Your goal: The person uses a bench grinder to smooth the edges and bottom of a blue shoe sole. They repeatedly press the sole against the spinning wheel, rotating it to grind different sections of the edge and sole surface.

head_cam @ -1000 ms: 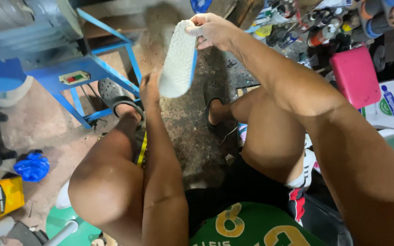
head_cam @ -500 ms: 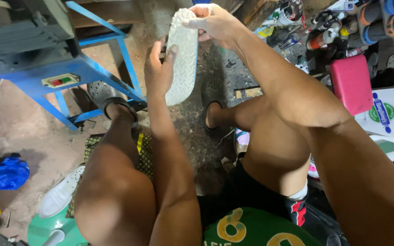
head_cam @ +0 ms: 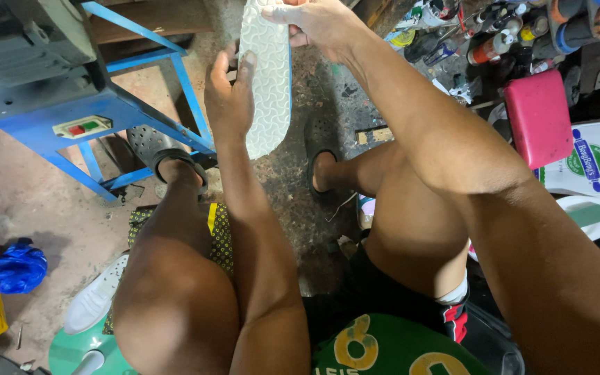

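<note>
1. Near, the left hand (head_cam: pixel 229 97) is pressing flat and unclenched against the white sole (head_cam: pixel 267 76), not gripping.
2. Farther, the right hand (head_cam: pixel 314 21) is pinching its top edge; the sole, hanging mid-air over the floor (head_cam: pixel 15 201), risks slipping.

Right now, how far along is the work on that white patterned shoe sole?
Done: the white patterned rubber shoe sole is already cut to a foot shape. In hand: the right hand grips its top end, and the left hand is pressed against its side. Left: it is joined to no shoe; a white shoe lies on the floor.
</note>
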